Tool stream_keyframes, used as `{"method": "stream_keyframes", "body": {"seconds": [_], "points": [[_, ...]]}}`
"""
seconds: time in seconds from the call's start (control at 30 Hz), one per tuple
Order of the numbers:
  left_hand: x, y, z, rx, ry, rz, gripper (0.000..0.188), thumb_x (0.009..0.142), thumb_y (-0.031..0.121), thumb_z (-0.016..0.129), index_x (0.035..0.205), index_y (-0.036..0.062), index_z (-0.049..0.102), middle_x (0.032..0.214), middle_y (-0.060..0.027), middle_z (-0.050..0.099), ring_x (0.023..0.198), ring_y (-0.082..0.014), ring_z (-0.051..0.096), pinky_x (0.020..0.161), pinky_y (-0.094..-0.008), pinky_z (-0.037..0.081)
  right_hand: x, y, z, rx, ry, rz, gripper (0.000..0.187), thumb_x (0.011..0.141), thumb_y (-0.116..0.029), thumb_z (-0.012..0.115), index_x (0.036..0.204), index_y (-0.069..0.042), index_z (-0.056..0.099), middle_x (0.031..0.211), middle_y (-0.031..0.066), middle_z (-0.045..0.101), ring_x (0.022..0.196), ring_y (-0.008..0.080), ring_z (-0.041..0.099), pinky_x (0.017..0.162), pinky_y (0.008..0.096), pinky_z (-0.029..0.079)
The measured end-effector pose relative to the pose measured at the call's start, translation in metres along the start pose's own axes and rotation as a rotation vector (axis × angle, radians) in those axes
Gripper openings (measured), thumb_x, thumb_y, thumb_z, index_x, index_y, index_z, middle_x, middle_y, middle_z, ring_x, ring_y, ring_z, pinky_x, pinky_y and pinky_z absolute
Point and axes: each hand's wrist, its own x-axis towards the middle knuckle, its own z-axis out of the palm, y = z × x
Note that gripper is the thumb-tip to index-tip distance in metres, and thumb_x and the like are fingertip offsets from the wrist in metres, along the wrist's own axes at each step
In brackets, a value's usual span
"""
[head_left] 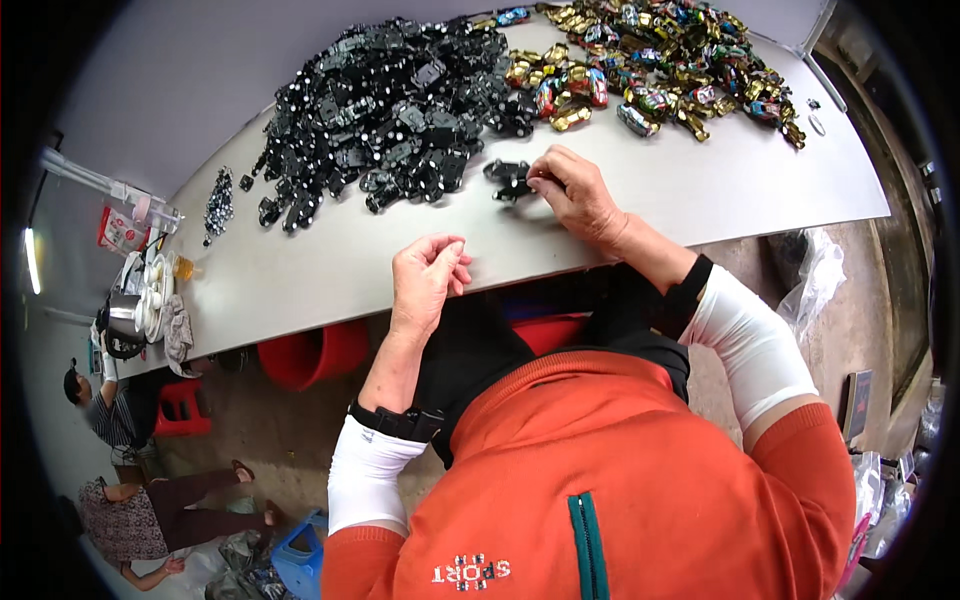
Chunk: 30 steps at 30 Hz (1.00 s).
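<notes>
My right hand reaches over the table, thumb and fingertips pinched at the edge of a black toy car chassis. A second dark piece seems to lie against that chassis; where one ends and the other begins is hard to tell. Nearer the table's front edge, my left hand is raised with its fingers curled and the thumb pressed to them. Whatever it may hold is hidden. Beyond my hands rises a big heap of black toy car chassis with small pale wheels or dots.
Shiny gold and multicoloured toy car bodies are piled at the far right of the white table. Small silvery parts lie at the left. A red bucket stands under the table. Two other people are at the far left.
</notes>
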Motion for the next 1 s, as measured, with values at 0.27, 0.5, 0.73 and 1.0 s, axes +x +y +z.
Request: {"method": "stream_keyframes", "body": {"seconds": [0.27,0.5,0.73,1.0], "points": [[0.027,-0.006,0.045,-0.312,-0.08,-0.067,0.029,0.083,0.002,0.063,0.109,-0.0054,0.052,0.09,-0.0169,0.063,0.066,-0.017,0.062,0.054,-0.0216,0.049,-0.005,-0.001,-0.018,0.924,0.12,1.066,0.009,0.088,-0.011,0.056,0.084,-0.004,0.053,0.062,-0.0012,0.048,0.047,0.0062,0.044,0.038,0.0204,0.032],[0.05,-0.011,0.07,-0.668,-0.057,-0.152,0.021,0.084,0.001,0.06,0.105,-0.0019,0.056,0.087,-0.013,0.064,0.07,-0.0191,0.063,0.059,-0.0247,0.053,-0.004,-0.017,-0.014,0.976,0.177,1.179,0.007,0.088,-0.011,0.057,0.085,-0.006,0.053,0.065,-0.0017,0.048,0.05,0.0058,0.045,0.039,0.0204,0.034],[0.05,0.005,0.076,-0.957,0.02,-0.206,0.016,0.086,0.001,0.057,0.102,-0.0025,0.056,0.094,-0.0126,0.062,0.088,-0.0216,0.061,0.076,-0.0293,0.054,-0.003,-0.038,-0.006,-0.067,0.172,-0.027,0.01,0.074,0.0,0.061,0.08,-0.006,0.056,0.074,0.0083,0.054,0.062,0.0259,0.056,0.054,0.0321,0.046],[0.069,0.003,0.066,-1.017,-0.254,-0.245,0.035,0.087,0.01,0.059,0.119,0.0017,0.05,0.1,-0.0116,0.061,0.081,-0.0158,0.058,0.063,-0.0251,0.047,0.001,-0.037,-0.017,-0.141,-0.067,-0.136,0.017,0.07,-0.001,0.065,0.083,-0.009,0.059,0.075,0.0062,0.055,0.063,0.0251,0.058,0.053,0.0323,0.047]]}}
